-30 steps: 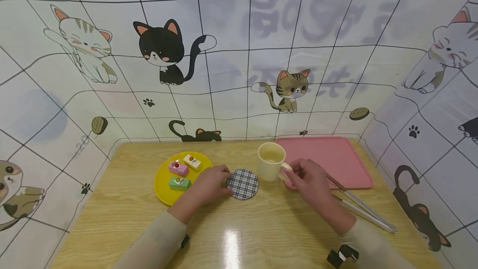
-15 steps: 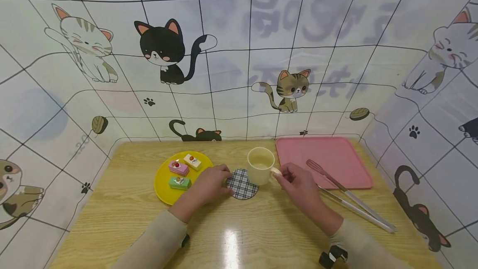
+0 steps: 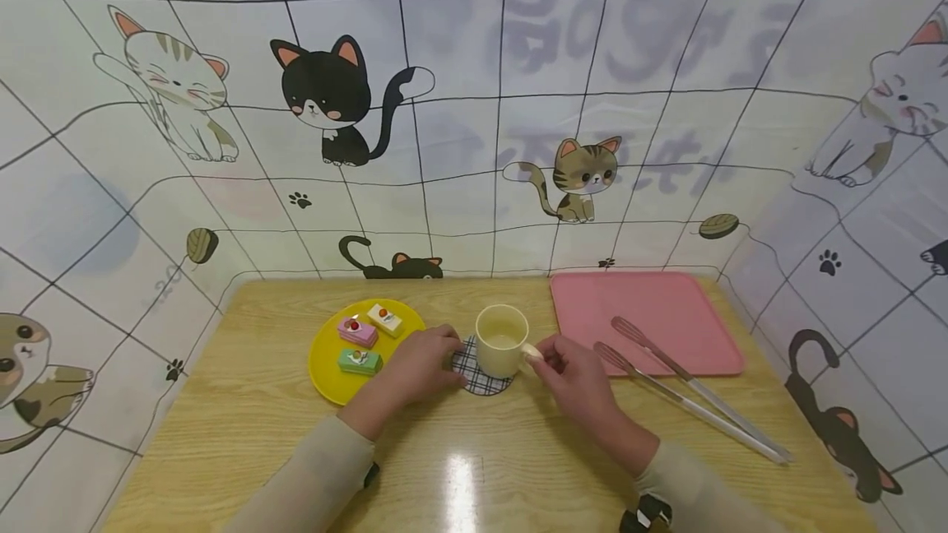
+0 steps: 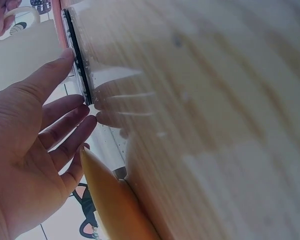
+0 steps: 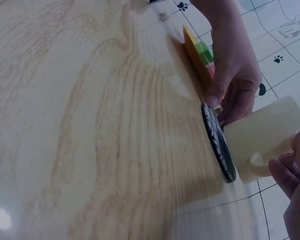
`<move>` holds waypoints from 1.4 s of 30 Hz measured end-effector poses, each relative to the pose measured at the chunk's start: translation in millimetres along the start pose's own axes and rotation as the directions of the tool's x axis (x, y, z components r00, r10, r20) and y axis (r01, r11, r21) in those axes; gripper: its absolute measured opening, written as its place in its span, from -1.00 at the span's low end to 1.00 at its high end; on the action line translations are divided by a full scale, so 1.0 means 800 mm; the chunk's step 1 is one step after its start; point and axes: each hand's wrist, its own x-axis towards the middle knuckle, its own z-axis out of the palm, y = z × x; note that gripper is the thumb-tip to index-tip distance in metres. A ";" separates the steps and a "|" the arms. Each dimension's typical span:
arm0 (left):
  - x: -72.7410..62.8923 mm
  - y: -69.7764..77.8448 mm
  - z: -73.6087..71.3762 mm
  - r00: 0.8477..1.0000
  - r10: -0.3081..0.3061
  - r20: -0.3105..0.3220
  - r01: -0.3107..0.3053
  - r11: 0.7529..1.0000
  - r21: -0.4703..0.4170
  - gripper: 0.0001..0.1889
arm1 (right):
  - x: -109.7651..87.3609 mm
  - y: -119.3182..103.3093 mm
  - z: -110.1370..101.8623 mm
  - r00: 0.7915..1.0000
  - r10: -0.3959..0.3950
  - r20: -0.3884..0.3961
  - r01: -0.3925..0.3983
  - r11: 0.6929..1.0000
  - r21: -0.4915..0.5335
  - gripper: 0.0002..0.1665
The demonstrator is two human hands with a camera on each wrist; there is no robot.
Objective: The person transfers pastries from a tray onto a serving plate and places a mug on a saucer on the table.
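My right hand (image 3: 578,377) pinches the handle of a cream mug (image 3: 501,344), thumb and fingers together on it. The mug is over a round plaid coaster (image 3: 474,381) and hides much of it. In the right wrist view the mug's base is very close to the coaster; I cannot tell whether they touch. My left hand (image 3: 420,368) has its thumb and index fingertip at the coaster's left rim, fingers loosely extended in the left wrist view. Behind that hand, a yellow plate (image 3: 326,381) carries toy cake slices: pink (image 3: 358,331), cream (image 3: 385,320) and green (image 3: 360,362).
A pink tray (image 3: 704,327) lies at the back right. Two metal-handled utensils with brown slotted heads, one nearer (image 3: 666,393) and one farther (image 3: 677,368), lie slanting across its front edge. Cat-patterned cloth walls (image 3: 459,138) enclose the wooden table (image 3: 252,434).
My right hand has carried the mug leftward and slightly toward me, from beside the coaster to over it. Both utensil heads now show. My left hand has stayed at the coaster's rim.
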 end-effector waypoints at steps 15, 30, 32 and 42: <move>0.002 0.000 -0.001 0.999 0.024 -0.036 -0.023 1.000 0.017 -0.45 | -0.004 -0.006 0.013 0.998 0.023 0.059 -0.025 0.999 0.040 -0.86; 0.004 0.001 -0.001 0.999 0.033 -0.044 -0.031 0.999 0.038 -0.46 | -0.007 -0.011 0.016 0.994 0.063 0.090 -0.070 0.995 0.077 -0.88; 0.004 0.001 -0.001 0.999 0.032 -0.043 -0.031 0.999 0.036 -0.47 | -0.007 -0.011 0.016 0.993 0.073 0.095 -0.081 0.993 0.089 -0.89; 0.001 0.002 -0.001 0.999 0.032 -0.038 -0.031 0.999 0.032 -0.45 | -0.009 -0.010 0.018 0.988 0.102 0.119 -0.114 0.989 0.095 -0.88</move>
